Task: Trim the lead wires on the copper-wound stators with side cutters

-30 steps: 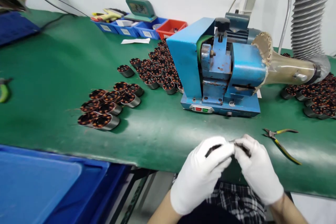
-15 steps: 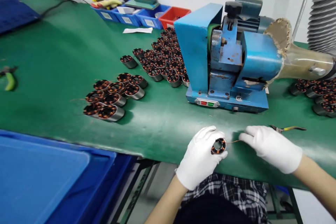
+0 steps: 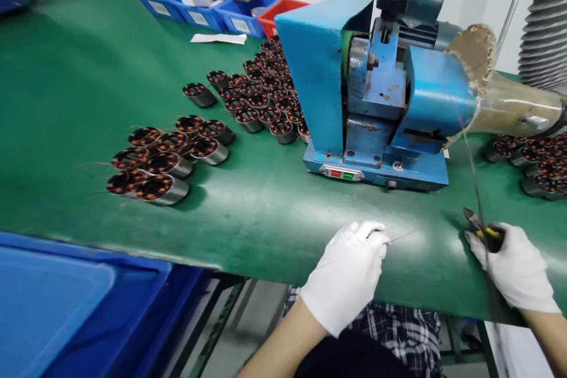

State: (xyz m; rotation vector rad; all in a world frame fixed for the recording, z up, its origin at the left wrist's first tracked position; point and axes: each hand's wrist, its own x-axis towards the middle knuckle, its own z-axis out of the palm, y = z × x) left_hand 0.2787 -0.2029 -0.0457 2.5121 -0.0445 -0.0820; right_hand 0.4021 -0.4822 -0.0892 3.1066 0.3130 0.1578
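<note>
My left hand [image 3: 345, 277], in a white glove, is closed around a small wire-wound motor stator [image 3: 377, 231]. The fingers cover nearly all of it; only a dark edge shows. A thin wire [image 3: 404, 237] sticks out from it to the right. Over the table at the right, my right hand [image 3: 518, 266], also gloved, grips wire cutters [image 3: 473, 218] with dark jaws and yellow-and-black handles. Their jaws point up and left, apart from the wire. Whether the jaws are parted is too blurred to tell.
A blue machine [image 3: 305, 65] with red and green buttons stands ahead. Stators lie in a near-left cluster [image 3: 170, 189], a larger group [image 3: 268, 115] beside the machine, and more stators [image 3: 538, 186] at right. Blue bins [image 3: 241, 20] line the wall; a blurred dark strand [image 3: 476, 189] crosses the view.
My right hand has let go of the wire, moved right and picked up the wire cutters from the table. My left hand has turned, hiding the stator's open face. The view has shifted slightly.
</note>
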